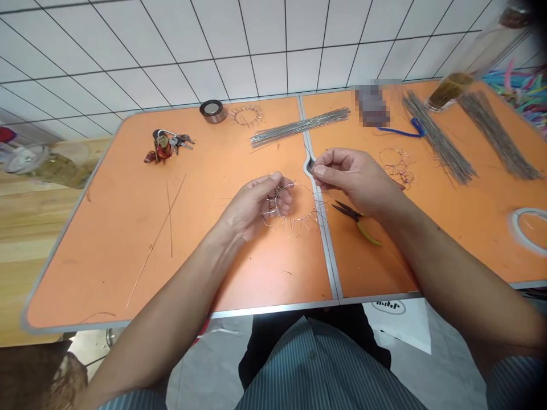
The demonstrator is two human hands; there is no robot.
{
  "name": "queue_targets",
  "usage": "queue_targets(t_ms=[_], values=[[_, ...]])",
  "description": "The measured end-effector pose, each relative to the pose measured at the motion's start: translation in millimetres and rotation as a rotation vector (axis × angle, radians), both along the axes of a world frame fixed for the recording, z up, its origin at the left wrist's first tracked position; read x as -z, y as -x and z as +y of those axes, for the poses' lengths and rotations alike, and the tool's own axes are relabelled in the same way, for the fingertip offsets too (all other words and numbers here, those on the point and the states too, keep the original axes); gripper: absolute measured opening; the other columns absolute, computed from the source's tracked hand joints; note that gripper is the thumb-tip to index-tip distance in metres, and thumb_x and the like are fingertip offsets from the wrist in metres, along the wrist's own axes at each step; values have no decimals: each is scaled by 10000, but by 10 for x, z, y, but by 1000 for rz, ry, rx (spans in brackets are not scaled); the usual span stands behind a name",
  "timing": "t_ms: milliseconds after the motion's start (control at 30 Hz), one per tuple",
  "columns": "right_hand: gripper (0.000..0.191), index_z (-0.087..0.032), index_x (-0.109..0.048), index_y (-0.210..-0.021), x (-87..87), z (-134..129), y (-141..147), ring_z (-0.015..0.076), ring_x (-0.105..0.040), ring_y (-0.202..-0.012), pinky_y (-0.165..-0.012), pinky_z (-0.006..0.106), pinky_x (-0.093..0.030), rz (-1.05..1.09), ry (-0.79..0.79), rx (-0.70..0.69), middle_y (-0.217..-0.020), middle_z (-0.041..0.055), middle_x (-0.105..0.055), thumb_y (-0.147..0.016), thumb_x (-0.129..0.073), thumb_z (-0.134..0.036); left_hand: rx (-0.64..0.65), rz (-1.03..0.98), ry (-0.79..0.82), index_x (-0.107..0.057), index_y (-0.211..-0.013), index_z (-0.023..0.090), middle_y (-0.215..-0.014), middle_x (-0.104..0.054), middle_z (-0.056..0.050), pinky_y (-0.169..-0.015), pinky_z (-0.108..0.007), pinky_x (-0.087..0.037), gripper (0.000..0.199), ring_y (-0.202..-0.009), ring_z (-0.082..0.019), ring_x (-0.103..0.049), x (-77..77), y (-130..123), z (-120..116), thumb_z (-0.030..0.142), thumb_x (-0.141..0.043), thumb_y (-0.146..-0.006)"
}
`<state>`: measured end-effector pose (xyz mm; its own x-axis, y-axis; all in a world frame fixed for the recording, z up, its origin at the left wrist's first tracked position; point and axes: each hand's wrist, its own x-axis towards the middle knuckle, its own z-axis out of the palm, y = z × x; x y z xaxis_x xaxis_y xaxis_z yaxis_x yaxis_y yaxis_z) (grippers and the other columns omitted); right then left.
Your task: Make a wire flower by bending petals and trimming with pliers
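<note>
My left hand (267,202) is closed on the left side of a thin wire ring (301,218) with looped wire points around its edge. The ring is held over the orange table. Up and to the right, my right hand (346,173) is pinched, thumb against fingers; what lies between the fingertips is too fine to make out. Below that hand, pliers (358,221) with dark jaws and a yellow handle lie on the table. A bundle of straight silvery wires (299,126) lies beyond both hands.
Keys (171,142), a tape roll (212,111) and another wire ring (248,116) lie toward the back. Tangled wire loops (397,168), grey wire bundles (440,139) and a blue bent strip (404,132) are at right. Loose wires (170,213) lie at left.
</note>
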<state>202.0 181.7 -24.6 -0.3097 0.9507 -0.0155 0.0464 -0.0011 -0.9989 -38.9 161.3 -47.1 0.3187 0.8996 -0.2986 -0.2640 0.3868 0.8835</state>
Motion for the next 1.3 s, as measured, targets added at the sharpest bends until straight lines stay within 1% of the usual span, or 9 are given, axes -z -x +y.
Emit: queue_targets(t_ms=[100, 267, 467, 600, 700, 900, 1000, 1133, 1300], values=[[254, -238, -743, -885, -14, -13, -2, 168, -606, -815, -791, 338, -519, 1, -13, -3, -860, 15, -676, -897, -915, -425, -8, 3, 2, -779, -940, 161, -771, -743, -32, -649, -268, -571, 462, -627, -138, -682, 1, -12, -1, 599, -903, -866], [261, -242, -760, -886, -12, -44, 20, 203, -648, -873, -798, 359, -521, -88, -26, -67, -905, 38, -729, -887, -927, -443, 2, 7, -4, -775, -943, 158, -762, -739, -25, -627, -266, -557, 484, -606, -135, -680, 14, -23, 0, 609, -919, -841], [260, -235, -767, -862, 5, -66, 77, 180, -630, -779, -695, 330, -483, -121, 11, -109, -858, 34, -730, -860, -945, -424, 21, 12, -19, -758, -947, 160, -769, -742, -21, -621, -256, -546, 486, -604, -128, -683, 20, -19, -6, 615, -901, -857], [298, -236, -767, -860, 17, -64, 88, 186, -655, -783, -712, 335, -511, -91, 39, -99, -853, 39, -748, -821, -985, -435, 15, 14, -11, -759, -943, 162, -763, -743, -20, -612, -255, -550, 462, -598, -130, -687, 14, -27, -7, 592, -904, -858], [303, -232, -771, -858, 37, -56, 86, 187, -669, -804, -734, 333, -530, -64, 48, -80, -857, 42, -762, -815, -991, -436, 1, 1, -4, -767, -949, 157, -769, -748, -24, -624, -254, -565, 411, -613, -134, -701, 4, -39, -11, 533, -908, -863], [262, -223, -780, -875, 87, -45, 75, 168, -649, -786, -723, 312, -525, -17, 75, -67, -842, 37, -755, -860, -952, -420, -47, -30, 23, -771, -957, 149, -827, -798, -55, -666, -254, -598, 280, -666, -145, -740, -2, -46, -18, 393, -886, -882], [251, -222, -782, -880, 108, -39, 77, 171, -654, -799, -741, 313, -536, 8, 89, -70, -842, 36, -752, -865, -944, -413, -67, -31, 25, -770, -943, 148, -866, -820, -77, -687, -264, -613, 274, -688, -152, -752, 3, -39, -14, 392, -880, -886], [237, -217, -773, -875, 121, -40, 98, 165, -656, -782, -720, 305, -535, 22, 124, -66, -829, 34, -752, -847, -945, -379, -98, -4, 15, -774, -936, 148, -884, -831, -92, -714, -271, -623, 269, -708, -155, -760, 6, -32, -9, 396, -872, -898], [217, -218, -766, -870, 108, -63, 127, 169, -669, -771, -713, 310, -544, -5, 110, -61, -829, 39, -765, -860, -931, -358, -122, 55, -44, -771, -945, 159, -822, -818, -71, -684, -260, -608, 262, -657, -147, -740, -22, -41, -21, 403, -861, -914]])
